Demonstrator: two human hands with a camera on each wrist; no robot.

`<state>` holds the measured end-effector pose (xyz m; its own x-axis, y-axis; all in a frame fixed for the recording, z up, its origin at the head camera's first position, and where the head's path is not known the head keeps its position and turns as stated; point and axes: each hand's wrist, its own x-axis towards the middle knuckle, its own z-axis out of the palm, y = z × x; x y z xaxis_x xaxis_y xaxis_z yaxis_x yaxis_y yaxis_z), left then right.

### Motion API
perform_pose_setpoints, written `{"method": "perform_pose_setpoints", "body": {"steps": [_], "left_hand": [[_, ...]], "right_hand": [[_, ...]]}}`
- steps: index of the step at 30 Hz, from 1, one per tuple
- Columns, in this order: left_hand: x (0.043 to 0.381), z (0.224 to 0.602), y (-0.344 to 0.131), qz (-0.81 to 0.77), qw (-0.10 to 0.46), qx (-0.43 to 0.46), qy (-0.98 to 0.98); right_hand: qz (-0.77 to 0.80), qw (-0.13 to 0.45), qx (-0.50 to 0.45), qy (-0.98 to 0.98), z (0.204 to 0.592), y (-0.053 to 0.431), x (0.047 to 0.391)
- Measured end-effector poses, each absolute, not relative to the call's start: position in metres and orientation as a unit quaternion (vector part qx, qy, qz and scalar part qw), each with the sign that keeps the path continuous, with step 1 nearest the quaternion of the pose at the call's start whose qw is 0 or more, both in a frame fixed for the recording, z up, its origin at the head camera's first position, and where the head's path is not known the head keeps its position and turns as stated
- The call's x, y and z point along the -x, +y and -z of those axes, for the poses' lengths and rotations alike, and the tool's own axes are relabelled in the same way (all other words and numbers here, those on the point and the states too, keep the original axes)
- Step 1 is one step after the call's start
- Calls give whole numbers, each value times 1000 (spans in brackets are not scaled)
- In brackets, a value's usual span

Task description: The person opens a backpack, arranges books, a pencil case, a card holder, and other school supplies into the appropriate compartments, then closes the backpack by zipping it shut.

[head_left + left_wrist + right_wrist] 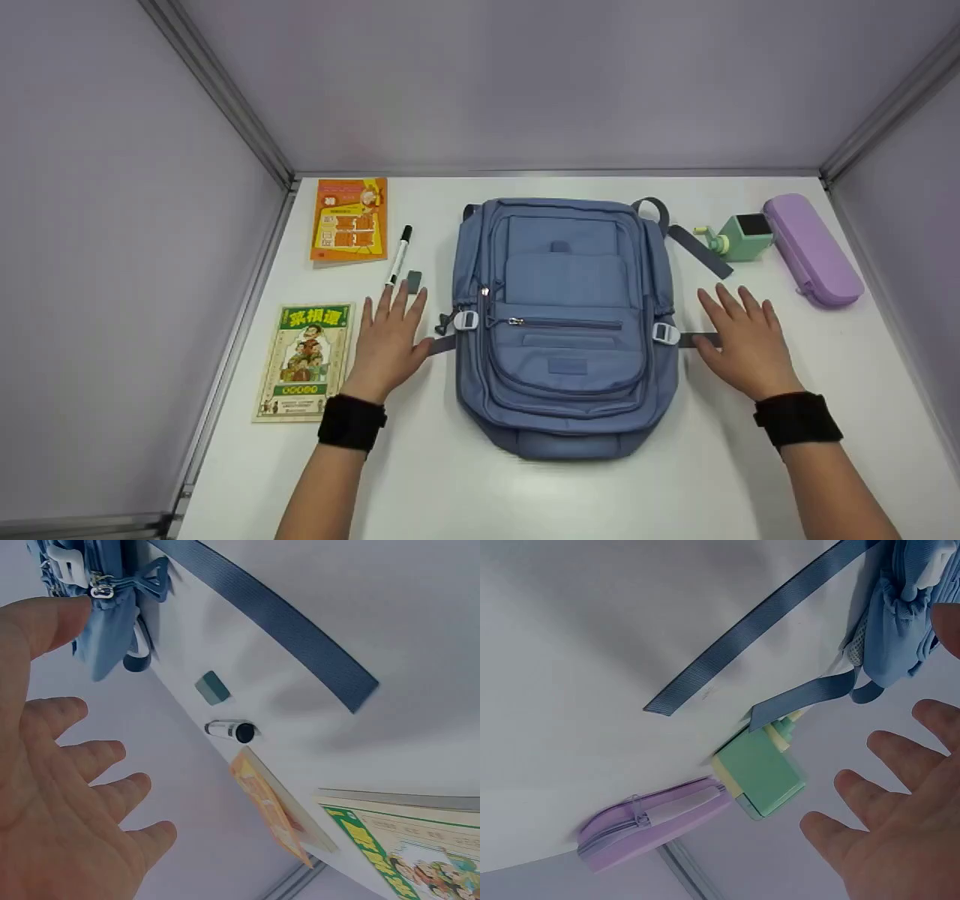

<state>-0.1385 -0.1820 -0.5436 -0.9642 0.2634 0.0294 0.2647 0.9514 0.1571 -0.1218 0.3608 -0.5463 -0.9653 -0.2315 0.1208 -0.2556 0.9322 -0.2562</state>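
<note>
A blue backpack (566, 285) lies on its back on the white table, its zipped front facing up. To its left hovers my left hand (390, 345), fingers straight and spread, holding nothing. My right hand (746, 345) is spread the same way on the other side, also bare of any object. Near the left fingertips lie a black-capped marker (399, 255) and a small dark green eraser (414, 282). Beyond the right fingertips stands a green hand-crank pencil sharpener (742, 238). A side strap (277, 615) reaches out below the left hand, another strap (765, 626) below the right.
An orange booklet (349, 220) is at the back left, with a green and cream comic-style book (306, 360) in front of it. At the right edge lies a purple pencil case (814, 251). Pale panels (555, 90) enclose the table on three sides.
</note>
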Motion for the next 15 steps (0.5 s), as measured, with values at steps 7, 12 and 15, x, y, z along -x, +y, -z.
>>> {"method": "perform_pose_setpoints", "body": {"steps": [7, 12, 15], "left_hand": [[140, 533, -154, 64, 20, 173, -983], [140, 530, -136, 61, 21, 204, -977], [141, 532, -128, 65, 21, 216, -974]], "right_hand": [[-133, 50, -145, -979, 537, 338, 128], [-134, 54, -164, -976, 534, 318, 132], [-132, 58, -177, -974, 534, 305, 136]]}}
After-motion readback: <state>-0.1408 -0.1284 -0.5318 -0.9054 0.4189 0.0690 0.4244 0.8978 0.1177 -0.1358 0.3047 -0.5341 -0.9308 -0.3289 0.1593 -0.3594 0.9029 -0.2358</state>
